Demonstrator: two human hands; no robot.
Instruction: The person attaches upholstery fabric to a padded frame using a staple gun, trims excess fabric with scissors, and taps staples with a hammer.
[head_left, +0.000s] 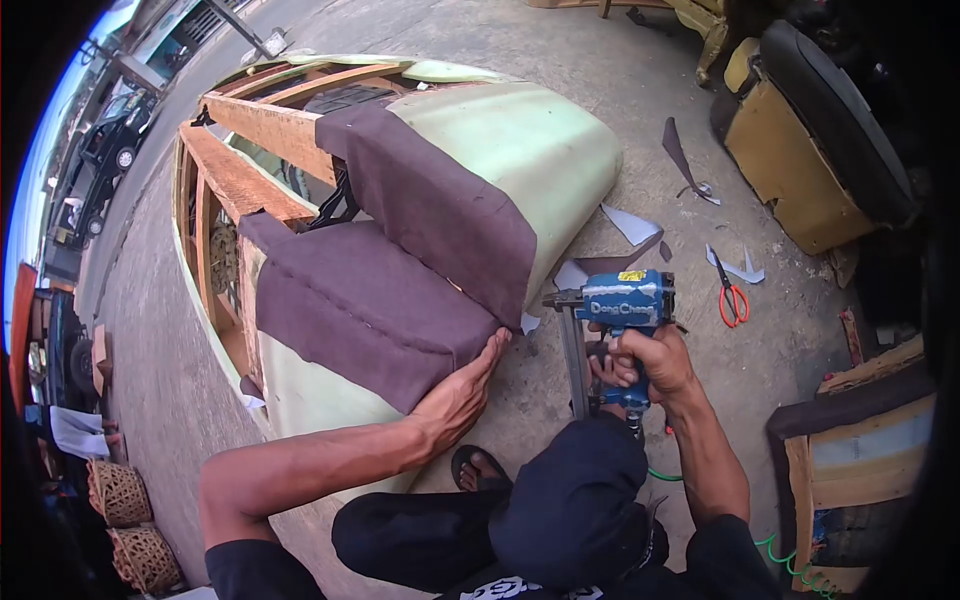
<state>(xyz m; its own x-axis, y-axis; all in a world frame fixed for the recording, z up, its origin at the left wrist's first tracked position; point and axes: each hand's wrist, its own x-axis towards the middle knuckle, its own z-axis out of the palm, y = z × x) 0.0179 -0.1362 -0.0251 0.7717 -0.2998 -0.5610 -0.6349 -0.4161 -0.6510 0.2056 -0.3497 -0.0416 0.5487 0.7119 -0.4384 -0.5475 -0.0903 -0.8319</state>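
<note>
- One dark purple-brown fabric cover (335, 290), centre-left of frame, lying over a pale green moulded shell (530, 150) with bare wooden beams (270, 125) at upper left.
- Left grip (455, 400), lower centre: released, palm and extended fingers laid along the cover's lower edge, fingertips at its right corner.
- Right grip (650, 365), right of centre: clenched round the handle of a blue pneumatic nail gun (628, 298) with grey magazine. Nose points left, near the cover; can't tell if touching.
- Orange-handled scissors (733, 305) on grey concrete floor (780, 375), right of frame, beside white offcut (745, 268).
</note>
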